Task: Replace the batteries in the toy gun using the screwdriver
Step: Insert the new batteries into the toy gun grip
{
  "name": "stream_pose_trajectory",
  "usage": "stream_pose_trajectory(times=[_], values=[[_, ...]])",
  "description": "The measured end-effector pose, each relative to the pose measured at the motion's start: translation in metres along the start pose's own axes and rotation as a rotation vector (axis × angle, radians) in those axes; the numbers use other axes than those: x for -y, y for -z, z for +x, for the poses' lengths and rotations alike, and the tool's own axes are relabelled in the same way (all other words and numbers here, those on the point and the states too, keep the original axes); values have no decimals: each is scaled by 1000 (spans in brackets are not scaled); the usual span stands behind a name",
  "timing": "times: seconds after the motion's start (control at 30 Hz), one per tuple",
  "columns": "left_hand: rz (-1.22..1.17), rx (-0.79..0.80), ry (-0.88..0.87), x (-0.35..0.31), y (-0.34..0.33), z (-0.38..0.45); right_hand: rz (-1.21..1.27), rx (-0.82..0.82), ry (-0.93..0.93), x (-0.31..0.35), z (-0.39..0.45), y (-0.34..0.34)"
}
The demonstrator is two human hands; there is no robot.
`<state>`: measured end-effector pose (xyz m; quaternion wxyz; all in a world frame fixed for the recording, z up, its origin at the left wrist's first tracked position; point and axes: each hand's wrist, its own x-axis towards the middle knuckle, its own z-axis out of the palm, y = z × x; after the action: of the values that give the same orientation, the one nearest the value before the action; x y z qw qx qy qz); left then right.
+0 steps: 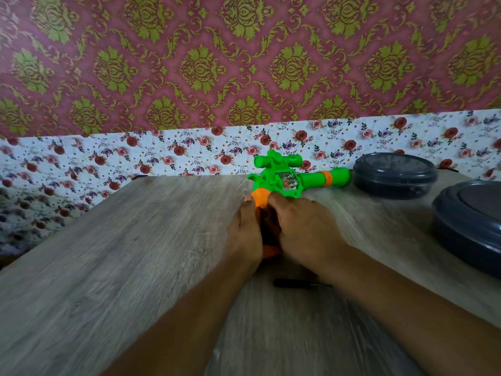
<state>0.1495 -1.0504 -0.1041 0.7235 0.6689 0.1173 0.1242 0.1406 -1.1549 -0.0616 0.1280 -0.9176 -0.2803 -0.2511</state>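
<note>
A green and orange toy gun (284,181) lies on the wooden table (135,253), its barrel pointing right and its orange grip toward me. My left hand (244,234) holds the left side of the grip. Curled over the grip's right side, my right hand (303,229) hides most of it. The grip's battery area is hidden between my hands. A black screwdriver (298,283) lies flat on the table just under my right wrist, untouched.
A dark grey round lidded container (394,176) stands right of the gun's barrel tip. A second, larger dark container (471,223) sits at the table's right edge. A floral-papered wall runs behind the table.
</note>
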Motion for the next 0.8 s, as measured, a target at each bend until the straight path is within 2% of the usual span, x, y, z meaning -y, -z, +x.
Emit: stream_pose_trajectory(times=[0.13,0.4,0.5,0.57,0.7,0.8], values=[[87,27,-122,-12,-2,-11,266,-45,-234,-13,6,-11],[424,38,-344,-4,1,-4,305,18,-242,-23,11,-13],[413,53,-332,-4,2,-1,405,178,-213,-32,18,8],[347,68,-284,-4,2,0,381,314,-175,-36,23,33],[230,103,-183,-7,0,-1,134,686,-101,-37,23,64],[277,107,-197,-9,0,-1,-26,926,-64,-27,18,62]])
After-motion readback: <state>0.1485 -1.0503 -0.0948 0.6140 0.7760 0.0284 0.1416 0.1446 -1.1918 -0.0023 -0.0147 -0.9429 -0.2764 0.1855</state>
